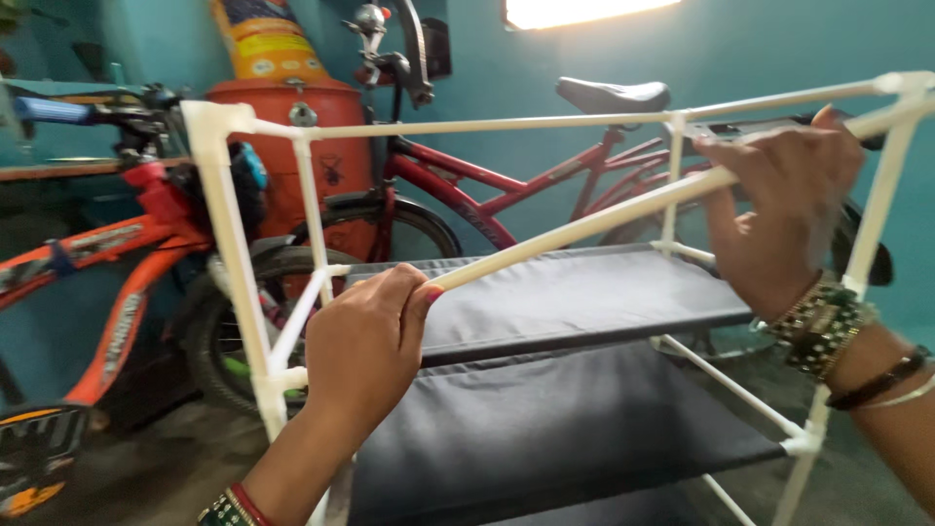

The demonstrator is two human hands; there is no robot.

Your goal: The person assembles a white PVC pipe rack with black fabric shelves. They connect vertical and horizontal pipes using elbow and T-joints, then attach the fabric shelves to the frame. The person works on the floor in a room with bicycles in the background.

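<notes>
A white tubular rack frame with dark grey fabric shelves stands in front of me. A loose white rod runs diagonally across it, from lower left to upper right. My left hand grips the rod's lower end near the frame's left upright. My right hand, with bangles on the wrist, wraps around the rod's upper part near the frame's right upright.
An orange bicycle leans at the left and a red bicycle stands behind the rack. An orange drum with a yellow sack on top stands against the teal wall. Grey floor below.
</notes>
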